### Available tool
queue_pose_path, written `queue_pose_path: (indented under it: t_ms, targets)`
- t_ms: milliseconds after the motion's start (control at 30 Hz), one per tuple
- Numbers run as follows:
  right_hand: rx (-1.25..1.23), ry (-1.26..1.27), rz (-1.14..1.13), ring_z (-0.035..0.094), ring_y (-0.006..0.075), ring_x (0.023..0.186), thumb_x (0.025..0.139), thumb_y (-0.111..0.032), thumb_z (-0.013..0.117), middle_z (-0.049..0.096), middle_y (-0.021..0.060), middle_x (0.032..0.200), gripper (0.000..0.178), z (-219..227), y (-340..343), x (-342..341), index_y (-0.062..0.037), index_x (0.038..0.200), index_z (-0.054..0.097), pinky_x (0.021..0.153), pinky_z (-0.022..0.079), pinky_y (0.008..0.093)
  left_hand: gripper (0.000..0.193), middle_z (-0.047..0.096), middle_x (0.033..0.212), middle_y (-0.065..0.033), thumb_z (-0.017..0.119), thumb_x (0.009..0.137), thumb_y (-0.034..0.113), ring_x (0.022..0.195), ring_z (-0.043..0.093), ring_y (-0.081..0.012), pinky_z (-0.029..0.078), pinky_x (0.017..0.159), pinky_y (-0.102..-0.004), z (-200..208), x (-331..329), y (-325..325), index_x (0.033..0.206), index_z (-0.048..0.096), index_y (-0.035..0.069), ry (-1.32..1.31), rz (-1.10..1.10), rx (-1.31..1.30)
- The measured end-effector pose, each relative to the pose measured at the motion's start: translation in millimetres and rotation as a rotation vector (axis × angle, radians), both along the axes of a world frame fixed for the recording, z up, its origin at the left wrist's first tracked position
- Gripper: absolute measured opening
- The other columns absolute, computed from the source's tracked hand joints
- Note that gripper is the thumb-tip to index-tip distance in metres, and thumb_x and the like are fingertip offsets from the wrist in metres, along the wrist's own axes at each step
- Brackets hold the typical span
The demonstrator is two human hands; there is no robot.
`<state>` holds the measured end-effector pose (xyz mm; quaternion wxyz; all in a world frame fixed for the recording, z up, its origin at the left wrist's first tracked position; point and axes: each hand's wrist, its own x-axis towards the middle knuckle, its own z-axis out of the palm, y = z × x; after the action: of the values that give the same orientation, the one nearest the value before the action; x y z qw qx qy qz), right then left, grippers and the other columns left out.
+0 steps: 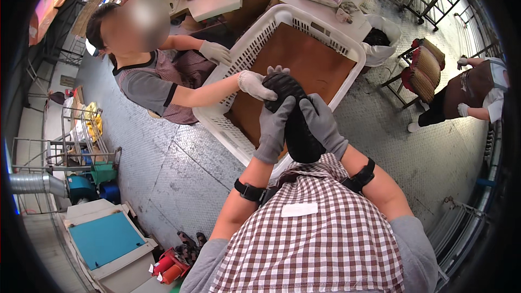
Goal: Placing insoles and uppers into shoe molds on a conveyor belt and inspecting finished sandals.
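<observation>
A black shoe sole (pixel 302 137) with a ridged surface is held between my two hands, in front of my checked apron. My left hand (pixel 274 130), in a grey glove, grips its left side with the thumb on top. On the opposite edge, my grey-gloved right hand (pixel 324 123) is closed round it, thumb also on top. A co-worker's white-gloved hand (pixel 257 85) touches the sole's far end from the left. Beneath lies a white plastic basket (pixel 354 54) with a brown sheet (pixel 309 57) covering its inside.
The co-worker's other gloved hand (pixel 215 52) is at the basket's left rim. Behind the basket stands a white table (pixel 350 21) with a fan. Padded chairs (pixel 426 70) and another person (pixel 472 92) are to the right. A teal-topped machine (pixel 107 239) stands at lower left.
</observation>
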<state>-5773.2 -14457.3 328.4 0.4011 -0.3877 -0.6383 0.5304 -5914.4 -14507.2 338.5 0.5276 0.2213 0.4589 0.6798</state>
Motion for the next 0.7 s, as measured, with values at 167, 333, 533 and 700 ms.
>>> queue_pose_path:
  t_ms: [167, 333, 533, 700]
  targets:
    - [0.000, 0.043, -0.037, 0.048, 0.0102, 0.076, 0.106, -0.032, 0.057, 0.054, 0.0030, 0.079, 0.031, -11, 3, 6, -0.0014, 0.097, 0.057, 0.071, 0.046, 0.0291, 0.049, 0.066, 0.124, -0.0069, 0.077, 0.089, 0.009, 0.110, 0.064, -0.0168, 0.053, 0.096, -0.0299, 5, 8, 3, 0.134, 0.058, 0.001, -0.125, 0.036, -0.066]
    - [-0.227, 0.212, -0.011, 0.046, 0.0060, 0.080, 0.106, -0.032, 0.056, 0.052, -0.0053, 0.085, 0.031, -13, 10, 9, -0.0015, 0.098, 0.059, 0.073, 0.044, 0.0247, 0.039, 0.067, 0.123, -0.0123, 0.059, 0.096, 0.017, 0.112, 0.065, -0.0234, 0.052, 0.100, -0.0376, -10, 0, 0, 0.132, 0.060, 0.002, -0.470, -0.144, 0.016]
    - [-0.331, 0.283, -0.019, 0.046, 0.0045, 0.083, 0.107, -0.033, 0.055, 0.052, -0.0077, 0.090, 0.033, -11, 21, 10, -0.0021, 0.102, 0.062, 0.077, 0.043, 0.0220, 0.044, 0.066, 0.128, -0.0154, 0.051, 0.099, 0.030, 0.119, 0.062, -0.0293, 0.045, 0.109, -0.0448, -9, -8, -3, 0.132, 0.060, 0.002, -0.592, -0.163, 0.025]
    - [-0.361, 0.293, -0.031, 0.051, 0.0051, 0.084, 0.107, -0.034, 0.055, 0.057, -0.0055, 0.092, 0.033, -12, 30, 22, -0.0021, 0.104, 0.063, 0.079, 0.045, 0.0211, 0.045, 0.063, 0.133, -0.0143, 0.049, 0.102, 0.031, 0.121, 0.061, -0.0279, 0.045, 0.110, -0.0425, -3, 3, 10, 0.136, 0.057, 0.002, -0.604, -0.209, 0.077]
